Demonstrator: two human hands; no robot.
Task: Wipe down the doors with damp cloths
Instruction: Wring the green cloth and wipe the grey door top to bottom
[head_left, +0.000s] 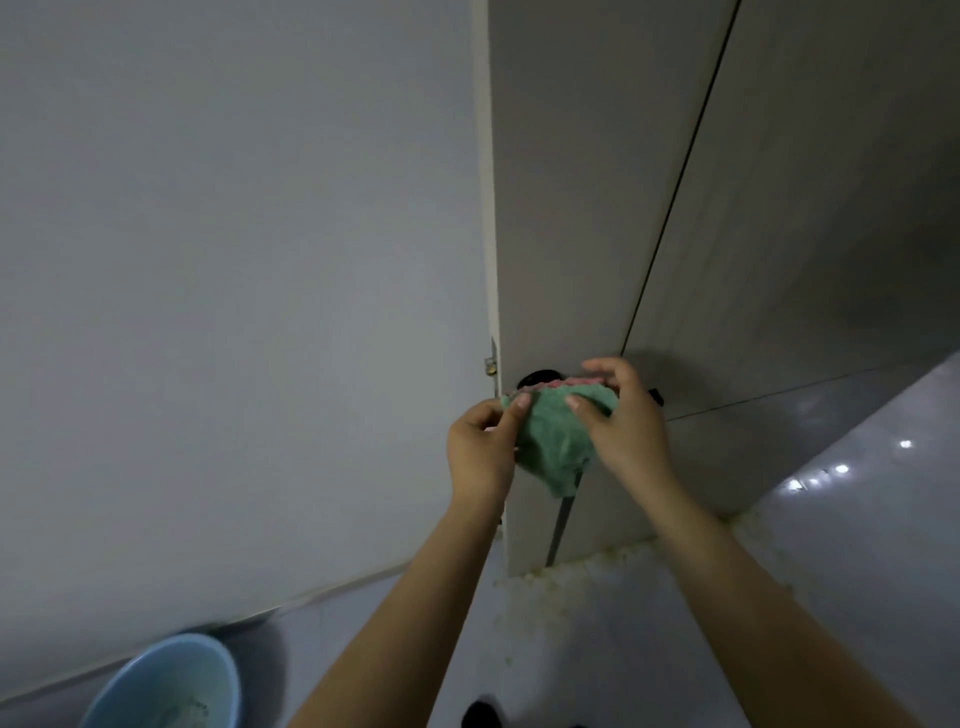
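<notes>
Both hands pinched the cloth (558, 444), left hand (480, 449) and right hand (621, 423) equally near; door (561, 208) was right behind.

green cloth (558, 447) (pink edge), blue basin (166, 680)

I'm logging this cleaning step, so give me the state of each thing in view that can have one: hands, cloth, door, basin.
Left hand: pinches the cloth's left edge.
Right hand: fingers curled over the cloth's top right.
Green cloth: bunched, held by both hands in front of the door.
Door: ajar, its edge showing.
Blue basin: upright on the floor; contents unclear.
</notes>
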